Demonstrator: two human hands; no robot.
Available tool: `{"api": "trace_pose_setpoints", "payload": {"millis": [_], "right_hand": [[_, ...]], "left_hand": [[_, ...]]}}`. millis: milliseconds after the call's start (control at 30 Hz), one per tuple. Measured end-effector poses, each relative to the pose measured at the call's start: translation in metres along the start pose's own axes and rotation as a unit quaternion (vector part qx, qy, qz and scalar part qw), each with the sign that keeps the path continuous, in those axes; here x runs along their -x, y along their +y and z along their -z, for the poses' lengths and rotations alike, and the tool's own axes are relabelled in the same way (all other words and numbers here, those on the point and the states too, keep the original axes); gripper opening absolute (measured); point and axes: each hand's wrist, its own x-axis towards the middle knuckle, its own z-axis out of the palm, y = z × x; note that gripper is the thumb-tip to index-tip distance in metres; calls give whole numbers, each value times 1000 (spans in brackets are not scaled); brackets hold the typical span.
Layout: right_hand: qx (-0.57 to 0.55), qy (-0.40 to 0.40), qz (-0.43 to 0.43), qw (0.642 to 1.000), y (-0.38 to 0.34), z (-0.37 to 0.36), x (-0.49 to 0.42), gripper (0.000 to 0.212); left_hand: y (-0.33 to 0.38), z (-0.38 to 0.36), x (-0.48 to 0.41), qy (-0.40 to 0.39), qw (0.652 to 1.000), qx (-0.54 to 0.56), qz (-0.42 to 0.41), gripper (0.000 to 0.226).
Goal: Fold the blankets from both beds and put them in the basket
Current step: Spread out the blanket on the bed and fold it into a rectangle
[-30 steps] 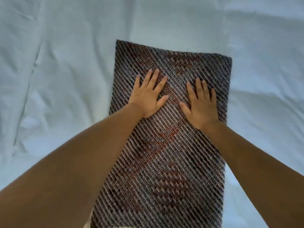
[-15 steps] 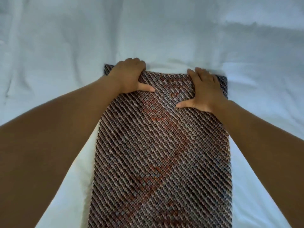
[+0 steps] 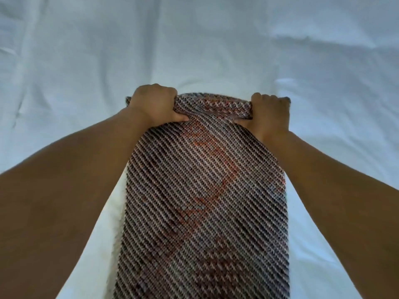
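A dark woven blanket [image 3: 205, 201] with diagonal stripes and reddish patches lies folded into a long narrow strip on the white bed sheet [image 3: 64, 83], running from the bottom of the view to the middle. My left hand [image 3: 154, 103] grips its far left corner, fingers curled under the edge and thumb on top. My right hand [image 3: 269, 113] grips the far right corner the same way. Between the hands the far edge is lifted and curls over toward me. No basket is in view.
The white bed sheet [image 3: 323, 61], with soft wrinkles, fills the view on all sides of the blanket. My two forearms reach in from the lower left and lower right corners.
Both hands slid from flat on the blanket's middle to its far edge, then curled round the corners. The far edge has now lifted off the sheet and rolls back toward me.
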Motion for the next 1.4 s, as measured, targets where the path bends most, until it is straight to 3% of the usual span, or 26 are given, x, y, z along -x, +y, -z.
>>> {"api": "trace_pose_setpoints", "payload": {"millis": [133, 500, 700, 867, 1033, 1133, 1267, 1333, 1400], "right_hand": [[21, 52, 6, 998, 4, 30, 32, 44], [64, 49, 68, 994, -2, 132, 183, 31], [76, 22, 108, 991, -4, 150, 280, 28], [-8, 5, 134, 991, -12, 134, 351, 36], [-40, -51, 90, 994, -20, 83, 408, 32], [-38, -96, 94, 990, -29, 57, 430, 33], [-21, -146, 87, 985, -43, 30, 442, 32], [-40, -161, 79, 983, -46, 29, 438, 33], [-103, -114, 84, 984, -56, 36, 430, 23]], "left_hand": [[10, 25, 30, 42, 999, -14, -5, 57], [56, 80, 192, 113, 991, -65, 21, 63], [90, 54, 299, 150, 987, -31, 36, 55], [108, 18, 377, 142, 989, 16, 29, 26], [128, -40, 428, 183, 983, 0, -7, 34], [135, -88, 442, 125, 990, -16, 57, 32], [144, -137, 456, -77, 988, -9, 136, 57], [144, -135, 453, -70, 986, 20, 149, 59], [143, -124, 440, 7, 986, 63, 153, 57]]}}
